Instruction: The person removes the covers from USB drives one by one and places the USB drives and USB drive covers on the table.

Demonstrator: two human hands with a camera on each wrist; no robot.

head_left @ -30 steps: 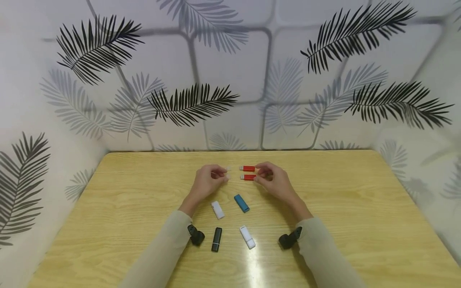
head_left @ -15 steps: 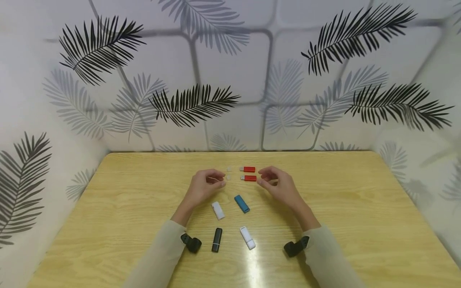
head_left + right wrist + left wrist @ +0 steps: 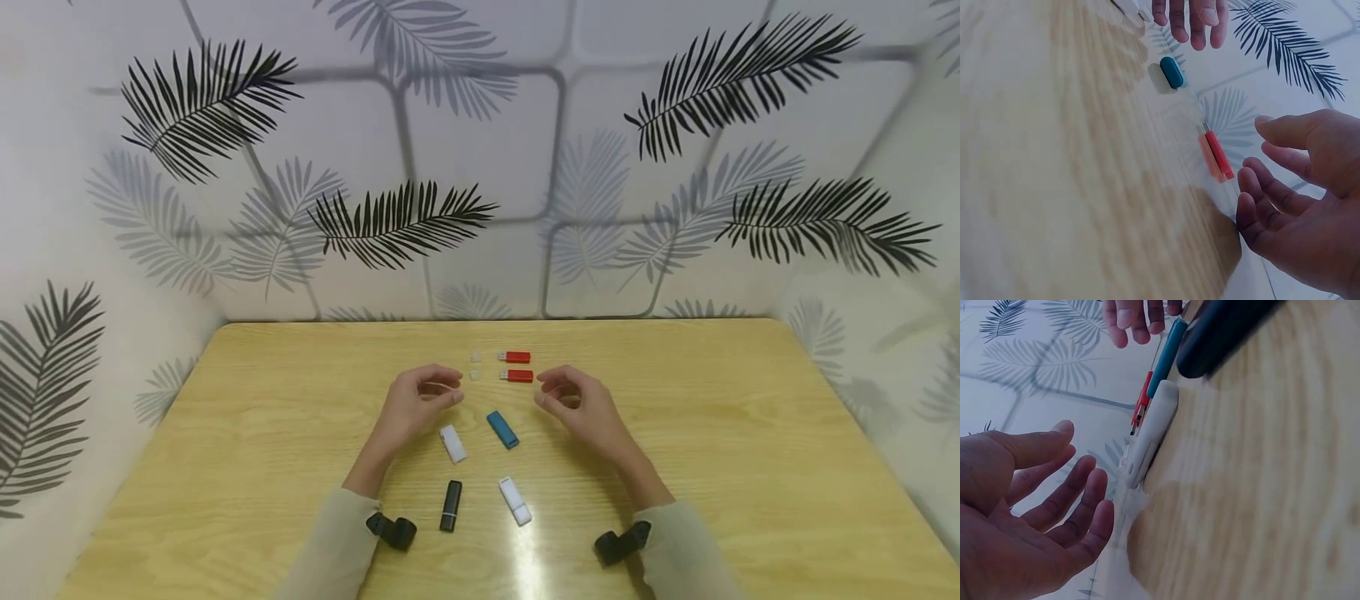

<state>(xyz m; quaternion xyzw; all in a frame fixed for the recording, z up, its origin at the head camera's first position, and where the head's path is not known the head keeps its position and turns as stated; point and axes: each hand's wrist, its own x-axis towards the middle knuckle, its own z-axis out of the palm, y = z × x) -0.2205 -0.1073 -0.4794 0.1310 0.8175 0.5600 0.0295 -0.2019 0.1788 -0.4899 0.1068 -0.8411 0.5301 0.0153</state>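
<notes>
There hung the left hand (image 3: 412,407), empty, fingers loosely bent, near two small clear pieces (image 3: 474,375), then two parallel red USB sticks (image 3: 520,376) on the table (image 3: 750,433), and just right of them the right hand (image 3: 589,410), empty too, where lifting clear seemed wisest to avoid nudging the sticks.

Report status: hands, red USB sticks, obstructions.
Left hand and right hand empty. Two red USB sticks lying parallel, connectors exposed. Nothing covering them; two clear pieces beyond connector ends.
</notes>
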